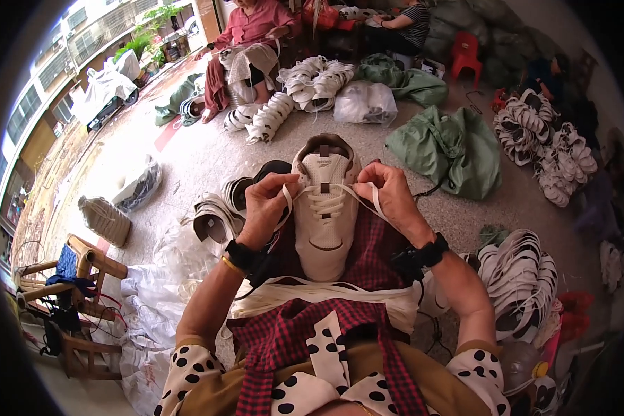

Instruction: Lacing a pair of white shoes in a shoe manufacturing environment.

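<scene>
A cream-white sneaker [320, 239] rests upright on my lap, its toe toward me and its brown-lined opening away. White lace crosses its lower eyelets in several rows. My left hand [265, 204] pinches one loose lace end [286, 201] at the left side of the tongue. On the other side, my right hand [390, 197] pinches the opposite lace end [376, 201] between thumb and finger. Both laces run from the upper eyelets out to the fingers. Behind the sneaker lies a red-and-black checked apron [371, 256], with a bundle of white laces [388, 305] across it.
Sneaker uppers [218, 218] lie left of my lap, and a stack of white uppers [516, 284] stands at right. A green sack [451, 149] sits ahead right. Bamboo stool [83, 291] and clear plastic [159, 312] are at left. People [256, 31] sit at the back among shoe piles.
</scene>
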Available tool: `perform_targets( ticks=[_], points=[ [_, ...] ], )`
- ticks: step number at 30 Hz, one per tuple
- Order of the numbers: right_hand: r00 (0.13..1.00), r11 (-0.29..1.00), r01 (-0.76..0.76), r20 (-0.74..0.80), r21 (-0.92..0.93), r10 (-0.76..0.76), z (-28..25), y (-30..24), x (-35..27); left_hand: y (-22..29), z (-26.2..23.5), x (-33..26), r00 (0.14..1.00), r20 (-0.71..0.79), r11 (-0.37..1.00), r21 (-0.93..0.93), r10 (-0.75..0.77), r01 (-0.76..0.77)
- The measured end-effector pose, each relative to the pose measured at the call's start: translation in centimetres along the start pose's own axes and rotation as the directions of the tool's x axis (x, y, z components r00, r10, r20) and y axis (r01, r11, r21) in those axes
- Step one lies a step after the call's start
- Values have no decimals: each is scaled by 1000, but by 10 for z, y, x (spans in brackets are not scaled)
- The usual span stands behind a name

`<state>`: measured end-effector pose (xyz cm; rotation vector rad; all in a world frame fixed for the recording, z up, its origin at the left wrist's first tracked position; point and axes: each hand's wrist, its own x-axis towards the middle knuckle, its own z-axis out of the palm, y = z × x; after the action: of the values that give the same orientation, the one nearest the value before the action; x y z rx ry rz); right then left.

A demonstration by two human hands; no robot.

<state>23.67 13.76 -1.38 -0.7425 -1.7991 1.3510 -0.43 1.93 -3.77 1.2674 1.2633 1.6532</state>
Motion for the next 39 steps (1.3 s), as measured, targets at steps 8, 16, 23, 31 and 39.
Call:
perform_targets(
  ticks=[8,16,23,31,39],
  points=[
    [987,875,152,29,-460,-156,14,-26,11,11,2,-1,1000,-25,998,70,7,-5],
    [996,909,51,84,-413,-18,6,-27,17,28,4,5,998,-59,940,340,-23,41],
    [990,885,98,133,-455,-42,8,-31,20,29,30,14,969,8,728,658,247,-191],
    [609,228,793,718,-565,-339,-2,-60,51,74,-2,58,704,708,384,635,57,-670],
    [546,141,835,831,-531,-107,-3,-70,62,87,10,79,540,779,189,611,-319,-769]
  ],
)
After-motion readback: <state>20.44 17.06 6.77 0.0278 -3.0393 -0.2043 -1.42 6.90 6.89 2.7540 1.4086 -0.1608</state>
